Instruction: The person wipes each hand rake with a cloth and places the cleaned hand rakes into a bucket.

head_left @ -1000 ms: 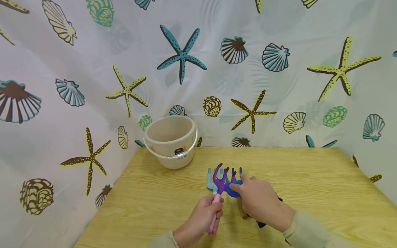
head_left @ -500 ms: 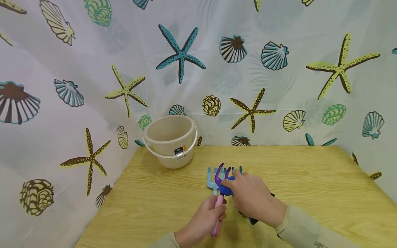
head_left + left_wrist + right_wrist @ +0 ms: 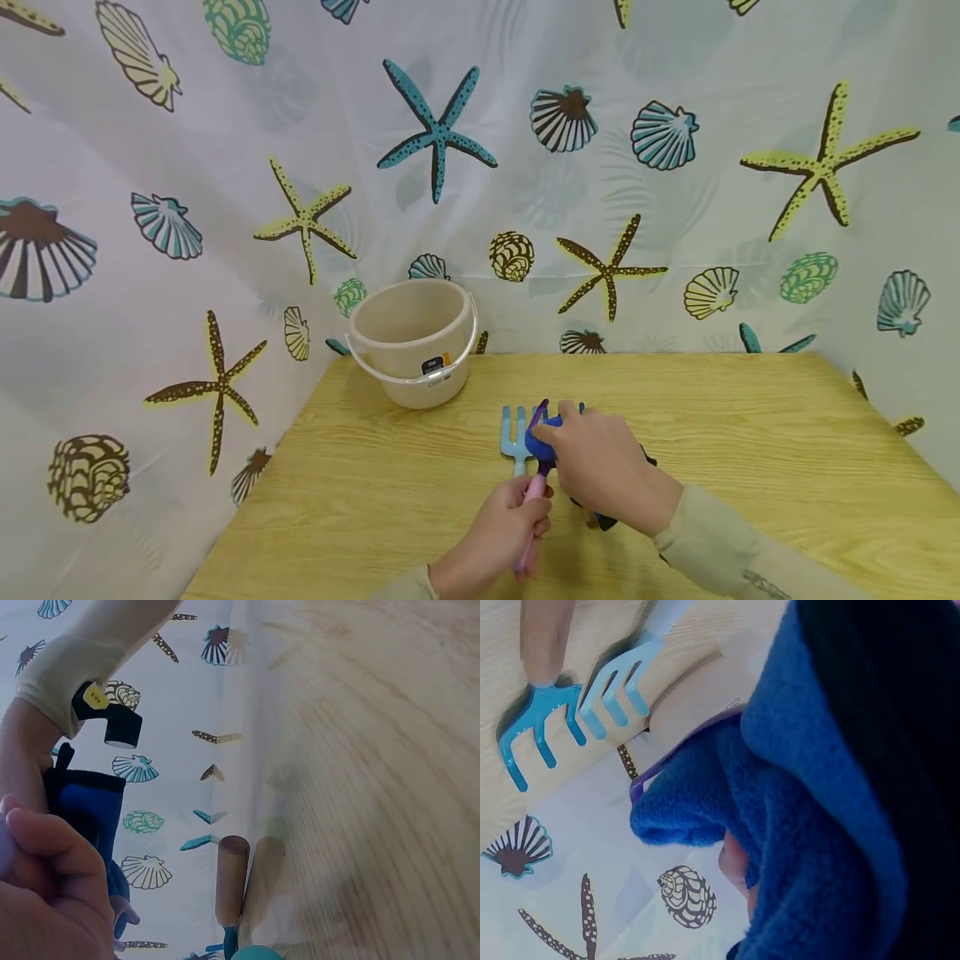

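Observation:
My left hand (image 3: 495,521) grips the pink handle of a purple hand rake (image 3: 534,500), held tilted over the table. My right hand (image 3: 611,467) pinches a blue cloth (image 3: 538,443) around the rake's tines. Only one purple tine tip shows above the cloth in the head view; the other tines are covered. In the right wrist view the cloth is bunched and fuzzy, with dark edging, and a purple tine (image 3: 638,789) pokes out beside it. From the left wrist, curled fingers (image 3: 56,840) show at the lower left, with the cloth hanging behind.
A light blue hand fork (image 3: 514,442) lies beyond my left hand. Beside it is a teal rake (image 3: 544,712) with a wooden handle, mostly behind my right hand in the head view. A beige bucket (image 3: 408,362) with a wire handle stands at the back left, near the shell-patterned curtain.
My right hand and the cloth have moved left over the purple tines, covering most of them. My left hand has shifted slightly right with the rake, which leans further right.

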A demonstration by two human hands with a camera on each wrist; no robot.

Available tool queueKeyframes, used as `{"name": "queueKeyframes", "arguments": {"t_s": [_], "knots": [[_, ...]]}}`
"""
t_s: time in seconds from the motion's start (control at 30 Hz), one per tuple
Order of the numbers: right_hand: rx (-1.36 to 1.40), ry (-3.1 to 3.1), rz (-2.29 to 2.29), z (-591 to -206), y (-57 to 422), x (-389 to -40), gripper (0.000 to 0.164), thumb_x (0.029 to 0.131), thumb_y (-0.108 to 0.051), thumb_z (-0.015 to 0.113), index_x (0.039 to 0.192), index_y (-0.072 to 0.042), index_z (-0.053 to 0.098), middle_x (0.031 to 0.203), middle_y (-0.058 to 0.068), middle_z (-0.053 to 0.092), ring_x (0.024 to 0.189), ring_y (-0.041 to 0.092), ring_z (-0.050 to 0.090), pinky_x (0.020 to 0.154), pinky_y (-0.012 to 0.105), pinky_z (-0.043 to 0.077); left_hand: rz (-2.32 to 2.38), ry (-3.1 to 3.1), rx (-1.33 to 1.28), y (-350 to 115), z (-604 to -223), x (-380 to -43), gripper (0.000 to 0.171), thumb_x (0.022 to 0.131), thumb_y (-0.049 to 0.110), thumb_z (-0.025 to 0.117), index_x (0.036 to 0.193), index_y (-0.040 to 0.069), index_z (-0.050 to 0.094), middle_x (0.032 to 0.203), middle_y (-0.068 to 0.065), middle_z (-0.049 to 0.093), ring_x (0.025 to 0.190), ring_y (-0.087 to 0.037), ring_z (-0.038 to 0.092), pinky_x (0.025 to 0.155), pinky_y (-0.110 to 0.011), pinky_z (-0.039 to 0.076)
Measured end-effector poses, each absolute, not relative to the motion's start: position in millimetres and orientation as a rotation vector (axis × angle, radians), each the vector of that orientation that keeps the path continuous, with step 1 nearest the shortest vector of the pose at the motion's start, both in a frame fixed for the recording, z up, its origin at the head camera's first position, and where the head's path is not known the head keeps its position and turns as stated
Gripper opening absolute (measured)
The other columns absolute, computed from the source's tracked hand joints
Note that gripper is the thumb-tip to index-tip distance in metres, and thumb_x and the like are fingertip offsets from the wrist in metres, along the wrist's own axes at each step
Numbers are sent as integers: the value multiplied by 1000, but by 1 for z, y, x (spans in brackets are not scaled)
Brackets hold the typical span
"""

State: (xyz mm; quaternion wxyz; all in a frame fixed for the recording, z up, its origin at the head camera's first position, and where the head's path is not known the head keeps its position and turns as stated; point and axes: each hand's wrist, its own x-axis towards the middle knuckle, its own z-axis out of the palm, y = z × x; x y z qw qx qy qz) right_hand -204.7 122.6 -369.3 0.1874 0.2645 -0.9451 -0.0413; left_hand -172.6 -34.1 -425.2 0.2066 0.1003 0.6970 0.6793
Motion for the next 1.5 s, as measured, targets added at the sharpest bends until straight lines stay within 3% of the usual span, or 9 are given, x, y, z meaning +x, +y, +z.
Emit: {"name": "queueKeyframes", "arguments": {"t_s": [0.13, 0.33, 0.53, 0.7, 0.97, 1.2, 1.4, 1.5], "knots": [[785, -2720, -79, -369, 125, -199, 42, 71, -11, 67, 110, -27, 72, 106, 18, 63, 36, 11, 34, 26, 23, 30, 1945, 1906, 243, -38, -426, -178, 13, 94, 9, 50, 102, -1, 50, 64, -1, 47, 32, -10, 40, 25, -18, 34], [762, -2811, -94, -372, 138, -201, 41, 73, -13, 66, 110, -27, 72, 109, 22, 63, 45, 15, 47, 27, 23, 37, 1961, 1881, 236, -41, -426, -179, 16, 94, 7, 50, 106, -3, 51, 66, -2, 49, 33, -9, 40, 26, -17, 35], [740, -2849, -42, -379, 149, -207, 39, 73, -12, 65, 108, -27, 73, 99, 17, 64, 45, 11, 44, 30, 24, 39, 1948, 1909, 232, -42, -428, -177, 16, 95, 8, 49, 107, -3, 49, 68, -2, 49, 34, -9, 40, 27, -17, 35], [806, -2793, 11, -375, 143, -202, 41, 71, -12, 65, 108, -28, 73, 103, 18, 65, 50, 14, 52, 32, 24, 40, 1934, 1910, 275, -39, -426, -176, 13, 95, 8, 49, 104, -2, 49, 67, -2, 48, 34, -10, 40, 28, -18, 35], [807, -2703, -43, -370, 130, -206, 44, 71, -10, 65, 109, -30, 72, 97, 12, 62, 40, 10, 35, 26, 21, 29, 1866, 1928, 249, -33, -426, -175, 17, 96, 13, 49, 107, 0, 49, 68, -1, 49, 36, -11, 40, 28, -19, 35], [793, -2635, -71, -371, 125, -210, 44, 68, -17, 75, 110, -28, 71, 100, 13, 61, 61, 21, 55, 34, 28, 47, 1868, 1928, 255, -34, -427, -173, 17, 95, 12, 49, 106, -1, 50, 69, -1, 49, 38, -12, 39, 29, -20, 36], [809, -2694, -84, -375, 130, -205, 44, 72, -10, 68, 112, -28, 71, 105, 15, 61, 56, 20, 51, 31, 25, 38, 1924, 1903, 227, -36, -428, -175, 15, 94, 13, 50, 100, 0, 51, 65, -1, 49, 32, -10, 40, 24, -17, 33], [803, -2734, -109, -376, 135, -202, 42, 73, -10, 67, 111, -28, 71, 107, 18, 61, 58, 22, 53, 31, 25, 40, 1938, 1889, 216, -37, -428, -176, 15, 94, 12, 49, 102, 0, 50, 65, -1, 49, 32, -10, 39, 23, -17, 32]]}}
